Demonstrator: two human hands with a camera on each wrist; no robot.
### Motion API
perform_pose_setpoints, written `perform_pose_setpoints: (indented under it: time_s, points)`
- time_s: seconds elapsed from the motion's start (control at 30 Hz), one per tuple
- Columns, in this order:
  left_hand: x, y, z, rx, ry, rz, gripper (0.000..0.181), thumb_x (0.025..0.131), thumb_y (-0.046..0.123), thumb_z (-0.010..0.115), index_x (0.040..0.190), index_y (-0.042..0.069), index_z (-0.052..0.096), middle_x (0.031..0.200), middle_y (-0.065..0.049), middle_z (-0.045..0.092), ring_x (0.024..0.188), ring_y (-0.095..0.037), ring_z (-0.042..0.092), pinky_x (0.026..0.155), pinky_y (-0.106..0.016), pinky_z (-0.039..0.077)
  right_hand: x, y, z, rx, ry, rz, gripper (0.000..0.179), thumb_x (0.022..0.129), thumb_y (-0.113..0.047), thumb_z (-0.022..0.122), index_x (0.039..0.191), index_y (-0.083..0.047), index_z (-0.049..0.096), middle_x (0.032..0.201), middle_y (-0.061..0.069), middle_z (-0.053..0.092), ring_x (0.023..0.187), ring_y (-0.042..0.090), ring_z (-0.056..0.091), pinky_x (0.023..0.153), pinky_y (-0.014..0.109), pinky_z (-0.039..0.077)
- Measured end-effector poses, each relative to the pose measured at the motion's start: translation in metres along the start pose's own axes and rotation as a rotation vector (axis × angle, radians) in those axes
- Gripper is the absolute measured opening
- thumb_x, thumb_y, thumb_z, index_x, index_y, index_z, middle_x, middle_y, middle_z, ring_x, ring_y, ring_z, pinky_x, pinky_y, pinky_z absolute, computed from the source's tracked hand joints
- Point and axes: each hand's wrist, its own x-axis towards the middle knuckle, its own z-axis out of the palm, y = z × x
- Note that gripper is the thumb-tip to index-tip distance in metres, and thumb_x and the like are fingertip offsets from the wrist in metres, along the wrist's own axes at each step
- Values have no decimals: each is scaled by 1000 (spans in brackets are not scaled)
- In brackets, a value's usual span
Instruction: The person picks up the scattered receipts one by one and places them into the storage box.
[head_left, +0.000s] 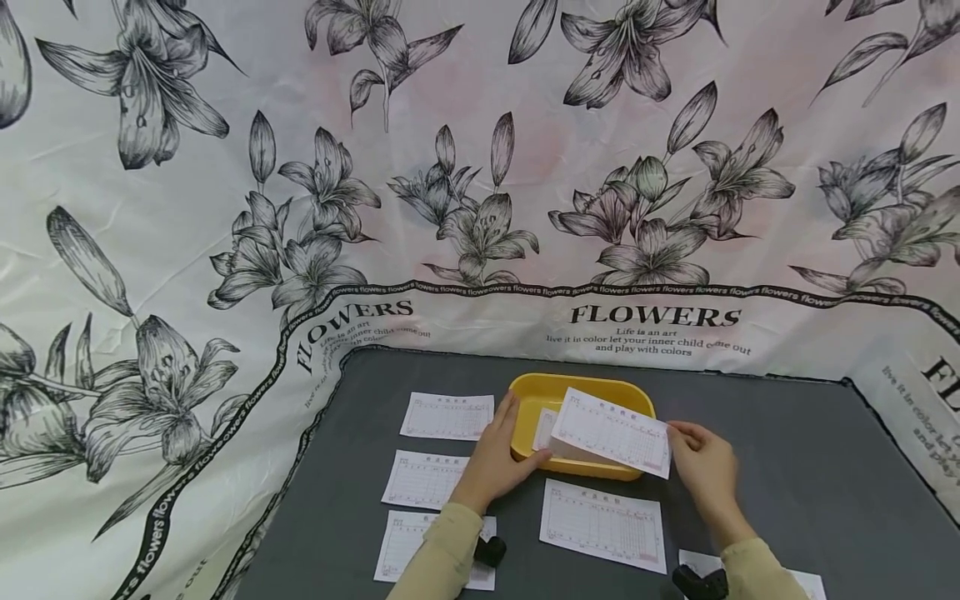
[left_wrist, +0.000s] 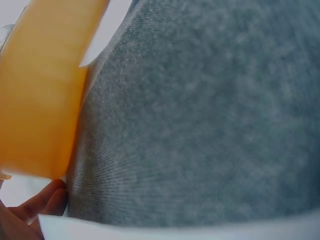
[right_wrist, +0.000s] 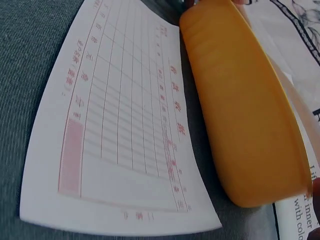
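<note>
A printed receipt slip (head_left: 611,433) tilts over a yellow plastic tray (head_left: 577,475), its right edge pinched between the thumb and fingers of my right hand (head_left: 705,467). Inside the tray, part of another white slip (head_left: 543,430) shows; the held slip hides the rest. My left hand (head_left: 495,458) holds the tray's left end, fingers along the side and thumb at the front corner. In the left wrist view, bent fingertips (left_wrist: 55,197) meet the end of the tray (left_wrist: 45,90). The right wrist view shows a receipt slip (right_wrist: 125,125) lying beside the tray's outer wall (right_wrist: 245,110).
Left of the tray lie three receipt slips, at the back (head_left: 447,416), in the middle (head_left: 423,479) and in front (head_left: 401,546). Another slip (head_left: 602,525) lies before the tray, and one more (head_left: 810,583) is partly under my right forearm. Flowered cloth (head_left: 480,325) borders the dark tabletop (head_left: 787,442).
</note>
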Motion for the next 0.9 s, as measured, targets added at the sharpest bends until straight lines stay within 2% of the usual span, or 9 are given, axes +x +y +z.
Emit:
perform_pose_setpoints:
  time_s: [0.17, 0.33, 0.57, 0.63, 0.77, 0.9]
  points:
    - [-2, -4, 4, -10, 2, 0, 106, 93, 69, 69, 171, 16, 21, 179, 9, 10, 158, -31, 34, 125, -54, 34, -1, -1, 7, -23, -7, -23, 39, 108, -31, 60, 125, 1, 75, 116, 22, 78, 83, 7, 63, 62, 17, 46]
    - [-3, -4, 8, -12, 1, -6, 106, 93, 68, 69, 171, 17, 21, 179, 10, 10, 157, -32, 36, 125, -54, 35, 1, -6, 11, -47, -14, -54, 37, 107, -27, 62, 125, 3, 75, 114, 23, 78, 80, 13, 67, 58, 18, 48]
    - [-2, -4, 6, -3, -1, -10, 106, 93, 70, 67, 171, 17, 21, 178, 11, 10, 158, -30, 34, 125, -53, 34, 7, -18, 21, -116, -35, -154, 33, 105, -19, 63, 121, 9, 73, 110, 29, 76, 92, 37, 72, 59, 23, 49]
    - [-2, -4, 6, -7, -4, -11, 106, 93, 71, 67, 171, 17, 21, 178, 11, 10, 158, -29, 34, 126, -52, 34, 9, -21, 25, -147, -44, -186, 32, 105, -16, 63, 120, 10, 73, 108, 29, 76, 91, 38, 72, 60, 24, 49]
    - [-2, -5, 4, -8, -11, -21, 107, 92, 73, 66, 171, 18, 20, 178, 12, 10, 158, -29, 34, 126, -53, 34, 12, -24, 33, -228, -61, -247, 29, 102, -11, 62, 115, 12, 73, 97, 26, 75, 74, 31, 67, 56, 29, 47]
    - [-2, -5, 1, -19, -8, -12, 107, 93, 73, 66, 172, 18, 19, 178, 14, 9, 158, -29, 34, 126, -53, 34, 16, -25, 39, -359, -53, -350, 25, 99, -7, 63, 110, 13, 75, 91, 25, 75, 67, 31, 64, 60, 43, 53]
